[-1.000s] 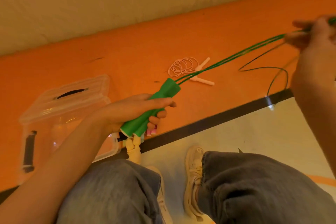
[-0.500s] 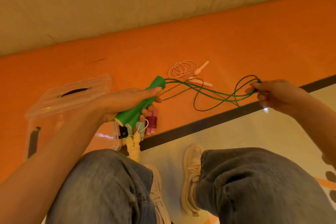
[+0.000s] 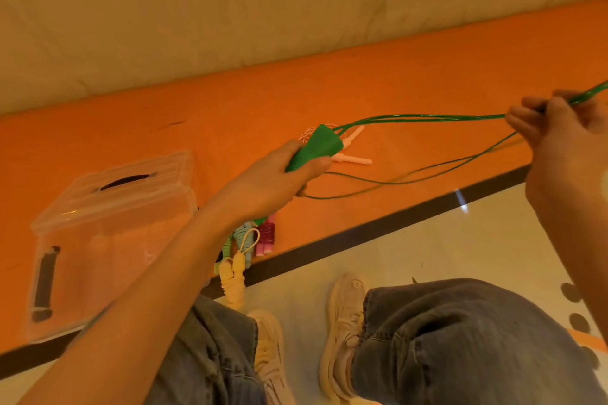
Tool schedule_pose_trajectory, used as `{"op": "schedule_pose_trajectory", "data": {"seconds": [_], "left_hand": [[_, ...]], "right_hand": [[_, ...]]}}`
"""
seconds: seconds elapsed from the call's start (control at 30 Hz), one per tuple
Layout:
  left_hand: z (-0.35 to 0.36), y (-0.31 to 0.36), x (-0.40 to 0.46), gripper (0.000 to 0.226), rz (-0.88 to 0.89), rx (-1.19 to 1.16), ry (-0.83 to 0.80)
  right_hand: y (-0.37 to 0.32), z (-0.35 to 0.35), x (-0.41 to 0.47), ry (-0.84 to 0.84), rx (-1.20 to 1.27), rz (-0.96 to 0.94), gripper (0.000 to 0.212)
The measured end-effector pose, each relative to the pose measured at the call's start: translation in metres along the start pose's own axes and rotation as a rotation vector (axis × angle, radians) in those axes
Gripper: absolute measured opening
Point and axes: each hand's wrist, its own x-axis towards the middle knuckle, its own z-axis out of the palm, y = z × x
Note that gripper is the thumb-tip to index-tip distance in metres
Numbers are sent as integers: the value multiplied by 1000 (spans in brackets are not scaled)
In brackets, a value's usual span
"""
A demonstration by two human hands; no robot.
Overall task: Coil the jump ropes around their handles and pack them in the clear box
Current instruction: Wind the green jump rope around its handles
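My left hand (image 3: 274,179) grips the green handles (image 3: 317,148) of a jump rope, held above the orange floor. Several strands of the thin green cord (image 3: 424,117) run from the handles to my right hand (image 3: 556,123), which pinches them at the right edge, pulled fairly taut. A lower loop of the cord (image 3: 394,179) sags toward the floor. The clear box (image 3: 108,217) with its lid on lies at the left. A pink-white rope (image 3: 353,159) lies loosely coiled behind the green handles.
Coiled ropes lie by my left forearm: a maroon-wrapped pink one (image 3: 266,237), a pale blue-green one (image 3: 241,240) and a yellow one (image 3: 233,276). A black line (image 3: 362,233) divides orange floor from pale floor. My knees and shoes (image 3: 342,332) fill the bottom.
My right hand has swung out and up to the right, drawing the green cord from loose loops into long strands. My left hand has turned the handles and lifted them slightly.
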Motion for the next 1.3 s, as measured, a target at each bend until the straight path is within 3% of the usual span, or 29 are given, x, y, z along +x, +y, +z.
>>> {"op": "schedule_pose_trajectory", "data": {"seconds": [0.1,0.2,0.23,0.3,0.4,0.47,0.53,0.6,0.7,0.87,1.03,1.2,1.3], "left_hand": [[0,-9,-5,40,83,316,175],[-3,-15,-7,46,179,522,271],[-3,-14,-7,47,192,566,270],[2,-12,-6,48,201,632,235],[11,-8,-6,48,190,663,183],[13,-5,-5,47,186,652,187],[11,-2,-5,46,181,611,192],[9,0,-5,47,162,545,182],[8,-1,-5,47,136,504,161],[10,-1,-5,46,125,519,166],[6,-3,-2,55,152,452,171],[4,-5,0,57,230,615,331],[6,0,-2,57,224,585,388]], "right_hand": [[2,3,-15,-107,-181,222,12],[3,11,-31,-337,-518,588,38],[1,16,-37,-423,-682,618,46],[-5,29,-48,-640,-925,476,55],[-24,54,-64,-962,-1103,154,64],[-28,69,-71,-1070,-1187,-21,74],[-21,80,-78,-1084,-1224,-151,76],[-11,84,-83,-1029,-1163,-218,66],[4,84,-83,-932,-1019,-183,46],[15,83,-78,-967,-1035,-214,34],[10,87,-72,-896,-920,-322,18],[10,88,-70,-865,-893,-375,15],[9,90,-70,-805,-844,-398,15]]}}
